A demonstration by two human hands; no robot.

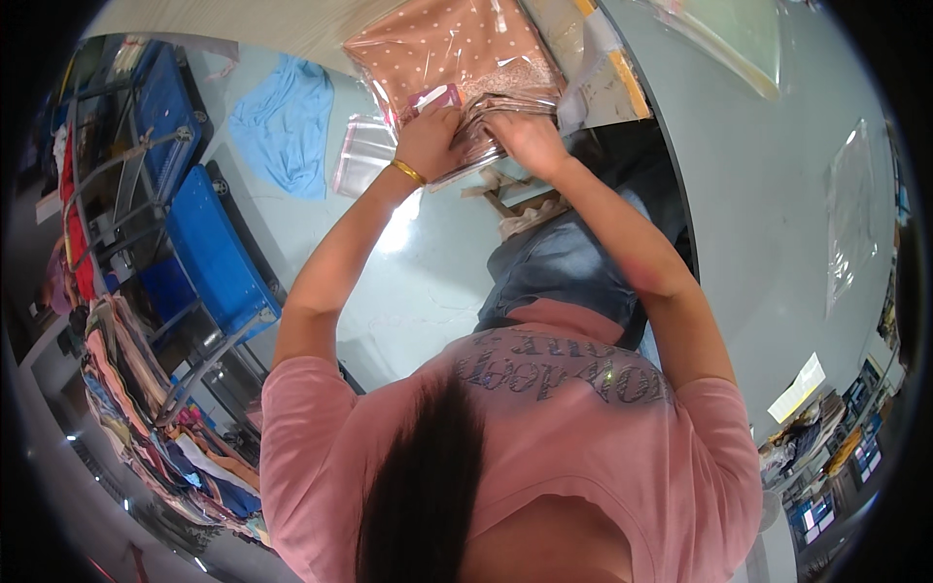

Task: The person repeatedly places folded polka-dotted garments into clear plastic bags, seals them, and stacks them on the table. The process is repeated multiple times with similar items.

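Observation:
A folded brown garment with white dots (442,44) lies inside a clear plastic bag (533,83) at the table's near edge. My left hand (428,144) is at the bag's near left corner with its fingers curled over the plastic, beside a small pink and white card (434,98). My right hand (528,141) grips the crinkled near end of the bag, its fingers bent into the bunched film. Part of the fingertips of both hands is hidden by the folds and the glare.
Flat clear bags (365,155) are left of my left hand. A light blue cloth (285,126) lies on the floor. Blue carts (219,253) and a rack of clothes (146,389) stand at left. On the grey table (768,194) at right lies another clear bag (851,214).

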